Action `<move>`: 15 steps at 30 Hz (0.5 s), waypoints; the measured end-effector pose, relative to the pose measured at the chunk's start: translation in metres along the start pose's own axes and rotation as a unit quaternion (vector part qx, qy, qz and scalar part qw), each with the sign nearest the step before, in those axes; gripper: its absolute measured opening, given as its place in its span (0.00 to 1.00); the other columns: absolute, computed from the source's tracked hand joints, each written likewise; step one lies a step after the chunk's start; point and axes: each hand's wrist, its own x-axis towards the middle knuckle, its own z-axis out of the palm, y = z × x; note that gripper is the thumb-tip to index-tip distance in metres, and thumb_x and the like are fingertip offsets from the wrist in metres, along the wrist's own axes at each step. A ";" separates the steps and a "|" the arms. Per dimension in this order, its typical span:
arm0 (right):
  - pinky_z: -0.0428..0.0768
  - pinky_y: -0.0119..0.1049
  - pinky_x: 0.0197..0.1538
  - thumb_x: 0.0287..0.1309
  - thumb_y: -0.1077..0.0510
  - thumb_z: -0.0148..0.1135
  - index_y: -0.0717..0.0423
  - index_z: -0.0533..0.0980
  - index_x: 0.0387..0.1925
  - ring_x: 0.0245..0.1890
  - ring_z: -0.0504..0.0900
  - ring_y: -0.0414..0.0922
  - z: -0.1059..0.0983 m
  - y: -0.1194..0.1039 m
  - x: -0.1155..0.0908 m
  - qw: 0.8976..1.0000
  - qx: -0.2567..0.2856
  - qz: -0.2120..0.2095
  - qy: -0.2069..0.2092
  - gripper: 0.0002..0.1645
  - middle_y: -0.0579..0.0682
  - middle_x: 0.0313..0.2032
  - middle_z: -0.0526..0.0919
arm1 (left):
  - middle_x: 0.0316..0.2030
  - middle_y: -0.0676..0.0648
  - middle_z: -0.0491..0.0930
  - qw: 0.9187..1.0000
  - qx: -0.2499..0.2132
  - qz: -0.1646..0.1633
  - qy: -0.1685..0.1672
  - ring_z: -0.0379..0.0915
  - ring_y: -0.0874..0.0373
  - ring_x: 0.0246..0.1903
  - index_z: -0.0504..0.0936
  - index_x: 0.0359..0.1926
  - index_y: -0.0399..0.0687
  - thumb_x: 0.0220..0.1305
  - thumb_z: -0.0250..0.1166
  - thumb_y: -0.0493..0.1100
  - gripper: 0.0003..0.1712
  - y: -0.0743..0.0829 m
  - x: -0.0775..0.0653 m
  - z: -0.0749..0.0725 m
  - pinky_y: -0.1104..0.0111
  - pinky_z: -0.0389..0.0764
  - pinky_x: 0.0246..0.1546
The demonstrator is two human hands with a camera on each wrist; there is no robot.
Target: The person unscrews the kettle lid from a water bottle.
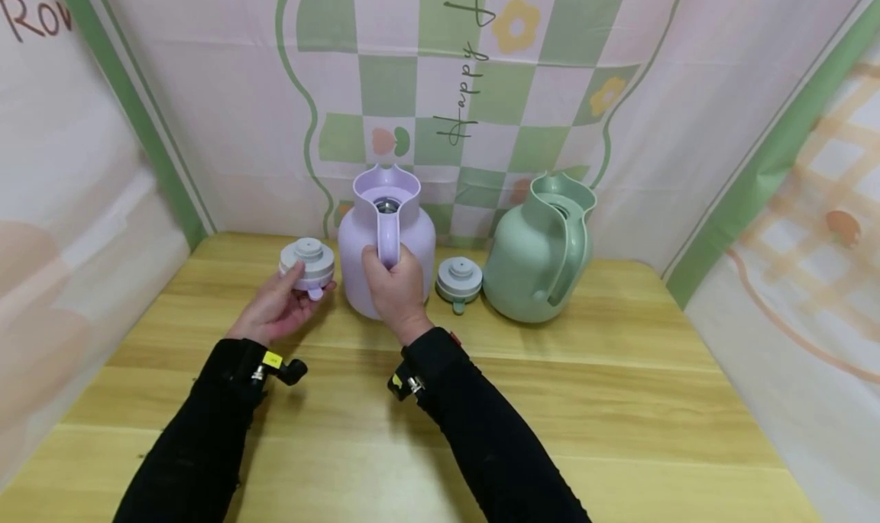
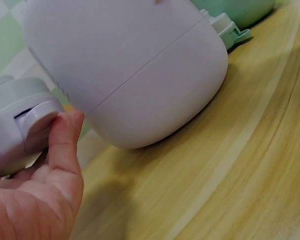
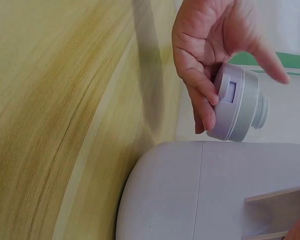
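Gripping the handle of a lilac jug (image 1: 386, 252) on the wooden worktop (image 1: 619, 401), the right hand (image 1: 395, 286) has its fingers curled round it, while the left hand (image 1: 278, 305) cups a lilac lid (image 1: 307, 262) just beside it. Only the head view shows the jug's open mouth, a green jug (image 1: 543, 248) and a green lid (image 1: 458, 280); the right wrist view shows the lilac lid's square button.
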 end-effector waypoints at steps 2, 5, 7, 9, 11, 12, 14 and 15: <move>0.63 0.39 0.21 0.60 0.48 0.54 0.55 0.62 0.15 0.18 0.66 0.44 0.000 0.000 0.001 1.000 -0.001 -0.001 -0.001 0.23 0.47 0.13 0.63 | 0.57 0.43 0.72 1.000 0.025 0.005 -0.008 0.72 0.47 0.58 0.56 0.70 0.58 0.67 0.59 0.39 0.34 -0.002 0.001 -0.001 0.67 0.71 0.60; 0.63 0.39 0.22 0.60 0.48 0.54 0.55 0.62 0.15 0.18 0.67 0.44 0.000 0.000 0.002 1.000 -0.001 -0.002 0.000 0.24 0.47 0.13 0.63 | 0.59 0.44 0.67 0.998 0.062 0.014 -0.012 0.70 0.46 0.59 0.56 0.68 0.58 0.64 0.55 0.26 0.37 -0.004 0.003 -0.001 0.67 0.72 0.59; 0.64 0.39 0.22 0.60 0.47 0.55 0.55 0.62 0.15 0.18 0.67 0.44 0.000 0.001 0.002 1.000 0.001 -0.002 0.002 0.24 0.47 0.13 0.64 | 0.60 0.43 0.65 0.997 0.076 0.017 -0.007 0.70 0.45 0.59 0.55 0.69 0.56 0.62 0.53 0.22 0.40 -0.004 0.005 -0.001 0.67 0.72 0.58; 0.65 0.39 0.22 0.60 0.47 0.55 0.54 0.62 0.15 0.19 0.68 0.44 0.000 0.001 0.003 1.000 0.004 0.000 0.004 0.24 0.47 0.14 0.64 | 0.61 0.42 0.63 0.996 0.092 0.015 0.003 0.69 0.45 0.60 0.53 0.71 0.55 0.59 0.52 0.19 0.44 -0.005 0.006 -0.001 0.68 0.73 0.57; 0.65 0.39 0.23 0.59 0.46 0.55 0.54 0.63 0.15 0.19 0.68 0.45 0.001 0.002 0.004 1.000 0.005 0.001 0.006 0.24 0.48 0.14 0.65 | 0.62 0.41 0.61 0.994 0.105 0.007 0.018 0.67 0.44 0.61 0.49 0.74 0.55 0.59 0.52 0.19 0.48 -0.005 0.008 0.000 0.67 0.71 0.59; 0.66 0.39 0.23 0.59 0.46 0.56 0.54 0.63 0.15 0.19 0.69 0.45 0.001 0.002 0.004 1.000 0.004 0.000 0.006 0.24 0.48 0.14 0.65 | 0.63 0.41 0.60 0.993 0.115 0.003 0.027 0.66 0.44 0.62 0.47 0.75 0.54 0.59 0.52 0.19 0.49 -0.005 0.008 0.000 0.67 0.70 0.60; 0.66 0.39 0.22 0.59 0.46 0.55 0.54 0.63 0.15 0.19 0.69 0.45 0.001 0.002 0.004 1.000 0.002 0.001 0.007 0.24 0.47 0.14 0.66 | 0.63 0.40 0.59 0.990 0.135 -0.004 0.043 0.65 0.44 0.63 0.43 0.77 0.53 0.60 0.52 0.20 0.50 -0.005 0.009 0.001 0.67 0.68 0.61; 0.66 0.39 0.22 0.59 0.46 0.55 0.54 0.63 0.15 0.19 0.69 0.45 0.002 0.002 0.004 1.000 -0.001 0.001 0.007 0.23 0.47 0.14 0.66 | 0.64 0.39 0.59 0.989 0.141 -0.007 0.049 0.66 0.45 0.63 0.42 0.78 0.52 0.60 0.52 0.21 0.51 -0.005 0.010 0.002 0.67 0.68 0.62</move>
